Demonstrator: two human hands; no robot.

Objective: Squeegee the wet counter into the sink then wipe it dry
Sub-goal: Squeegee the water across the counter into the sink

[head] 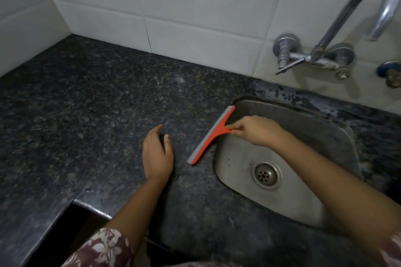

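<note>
An orange squeegee (211, 135) with a grey rubber blade lies along the left rim of the steel sink (308, 136). Its blade faces the dark speckled granite counter (97, 104). My right hand (258, 130) reaches over the sink basin and grips the squeegee's short handle. My left hand (157, 154) rests on the counter just left of the blade, fingers slightly apart, holding nothing. A round drain (265, 174) sits in the sink bottom, with a few water drops beside it.
A chrome swan-neck tap (347, 17) with a lever valve is fixed to the white tiled wall (195, 17) above the sink. A second blue-ringed valve (390, 73) is at the far right. The counter's front edge (91, 204) steps back at lower left.
</note>
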